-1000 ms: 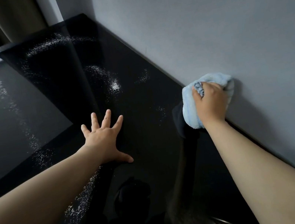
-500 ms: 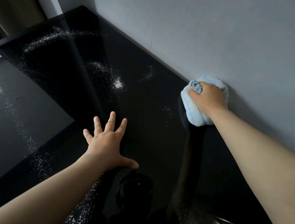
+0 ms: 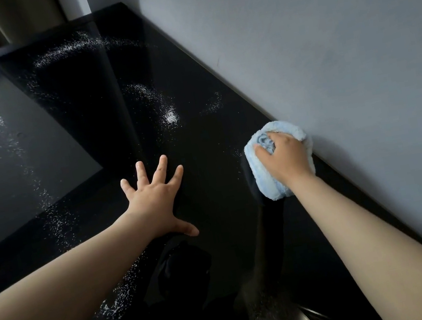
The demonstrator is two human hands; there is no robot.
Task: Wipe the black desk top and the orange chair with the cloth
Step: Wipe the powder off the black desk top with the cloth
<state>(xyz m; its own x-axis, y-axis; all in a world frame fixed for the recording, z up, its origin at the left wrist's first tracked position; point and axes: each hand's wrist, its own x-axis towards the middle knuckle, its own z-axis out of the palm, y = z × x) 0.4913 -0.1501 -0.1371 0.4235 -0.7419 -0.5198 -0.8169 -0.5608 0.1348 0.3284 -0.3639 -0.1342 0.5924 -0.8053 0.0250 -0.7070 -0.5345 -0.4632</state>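
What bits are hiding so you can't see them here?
Orange chair: nowhere in the head view.
Desk top under the cloth: head view, covered by cloth and right hand.
Desk's near edge: cut off at the frame's bottom.
White specks: too small to identify.

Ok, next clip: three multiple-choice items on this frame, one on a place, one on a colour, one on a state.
1. Where is the cloth? A. against the wall, on the desk top. B. mid-desk. C. on a chair.
2. The cloth's colour? A. orange. B. light blue. C. white.
3. The left hand is: A. gripping the cloth. B. a fist. C. open, fingers spread on the desk top.
Answers: A, the right hand holds it at the wall; B, its pile is pale blue; C, straight fingers splay on the black surface.
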